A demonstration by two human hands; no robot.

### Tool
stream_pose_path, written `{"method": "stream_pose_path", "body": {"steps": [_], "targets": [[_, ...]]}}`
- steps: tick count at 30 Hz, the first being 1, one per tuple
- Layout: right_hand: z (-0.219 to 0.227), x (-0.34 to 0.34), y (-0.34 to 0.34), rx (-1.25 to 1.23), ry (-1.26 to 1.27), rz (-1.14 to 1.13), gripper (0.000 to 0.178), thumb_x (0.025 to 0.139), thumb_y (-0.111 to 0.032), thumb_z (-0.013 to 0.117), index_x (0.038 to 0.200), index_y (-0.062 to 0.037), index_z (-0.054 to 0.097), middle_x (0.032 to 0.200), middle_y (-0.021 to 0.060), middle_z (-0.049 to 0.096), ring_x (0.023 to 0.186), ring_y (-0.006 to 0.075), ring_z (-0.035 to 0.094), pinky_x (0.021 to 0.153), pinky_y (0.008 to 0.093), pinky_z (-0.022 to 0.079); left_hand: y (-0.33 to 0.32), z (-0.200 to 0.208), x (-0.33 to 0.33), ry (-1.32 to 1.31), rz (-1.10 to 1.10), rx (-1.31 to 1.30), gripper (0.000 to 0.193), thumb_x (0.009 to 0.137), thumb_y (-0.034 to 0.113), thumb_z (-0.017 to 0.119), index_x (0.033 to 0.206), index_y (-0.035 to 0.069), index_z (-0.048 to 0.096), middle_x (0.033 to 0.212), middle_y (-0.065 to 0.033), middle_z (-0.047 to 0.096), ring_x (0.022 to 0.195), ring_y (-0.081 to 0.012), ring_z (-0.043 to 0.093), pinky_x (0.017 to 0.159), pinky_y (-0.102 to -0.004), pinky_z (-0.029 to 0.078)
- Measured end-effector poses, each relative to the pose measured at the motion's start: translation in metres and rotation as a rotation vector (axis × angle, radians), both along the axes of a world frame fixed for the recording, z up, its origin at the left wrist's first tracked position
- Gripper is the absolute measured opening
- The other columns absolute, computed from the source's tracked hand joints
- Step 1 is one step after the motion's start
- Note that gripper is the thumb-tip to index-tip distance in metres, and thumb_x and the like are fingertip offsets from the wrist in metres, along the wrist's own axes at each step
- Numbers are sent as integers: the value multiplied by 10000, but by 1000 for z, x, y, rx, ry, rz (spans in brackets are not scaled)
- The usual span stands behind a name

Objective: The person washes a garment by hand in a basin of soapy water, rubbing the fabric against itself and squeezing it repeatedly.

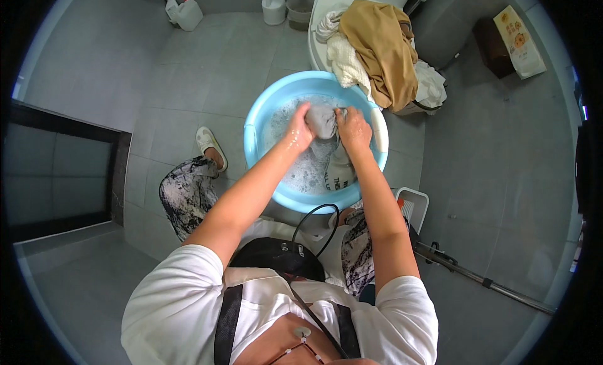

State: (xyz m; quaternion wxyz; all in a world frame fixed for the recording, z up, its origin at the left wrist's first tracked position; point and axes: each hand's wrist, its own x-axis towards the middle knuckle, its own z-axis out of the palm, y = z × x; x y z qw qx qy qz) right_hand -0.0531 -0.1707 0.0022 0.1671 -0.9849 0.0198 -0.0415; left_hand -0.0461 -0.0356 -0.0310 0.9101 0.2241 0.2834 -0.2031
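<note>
A light blue plastic basin [252, 134] full of soapy water stands on the grey tiled floor in front of me. My left hand [300, 130] and my right hand [353, 129] both grip a bunched wet grey garment [323, 121] just above the suds, the hands close together on either side of it. The rest of the garment trails down into the foam toward the basin's near side.
A pile of clothes, a tan one [381, 46] over white ones [344, 59], lies on a white toilet lid behind the basin. Two white jugs [184, 13] [273, 6] stand at the back wall. A small white basket [411, 205] and a metal pole [483, 280] lie at my right.
</note>
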Motion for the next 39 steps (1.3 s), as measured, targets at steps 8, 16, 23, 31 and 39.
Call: {"method": "stream_pose_path", "body": {"steps": [8, 16, 23, 31, 39], "targets": [[-37, -11, -1, -295, 410, 221, 469, 776, -211, 484, 1206, -68, 364, 1157, 181, 421, 987, 348, 501, 799, 409, 424, 22, -40, -3, 107, 37, -256, 477, 836, 363, 433, 1214, 79, 367, 1204, -123, 419, 1102, -283, 401, 925, -457, 314], [-64, 9, 2, -216, 507, 182, 333, 748, -185, 493, 1040, -30, 531, 969, 216, 567, 910, 313, 561, 777, 389, 439, 2, -62, -4, 88, -5, -157, 442, 826, 365, 456, 1127, 42, 445, 1111, -120, 494, 1029, -289, 460, 886, -422, 366], [46, -51, 42, 484, 60, 359, 393, 672, -280, 648, 960, -46, 521, 865, 233, 574, 820, 374, 554, 691, 418, 449, 4, -7, -13, -80, -105, -324, 434, 758, 305, 550, 1088, 46, 438, 992, -112, 512, 838, -227, 529, 740, -349, 459], [38, -63, 39, 275, 4, 429, 302, 699, -306, 604, 849, -52, 540, 751, 178, 582, 673, 357, 560, 590, 413, 453, -7, 0, -20, -222, -82, -214, 260, 817, 294, 520, 979, 97, 471, 839, -61, 525, 698, -126, 510, 590, -240, 453], [23, -29, 26, 136, -20, 159, 284, 746, -344, 514, 827, -73, 537, 700, 188, 588, 660, 369, 569, 594, 442, 449, -34, 9, -29, 162, 136, 53, 146, 781, 265, 544, 784, 121, 524, 767, -27, 553, 726, -159, 544, 634, -326, 460]]}}
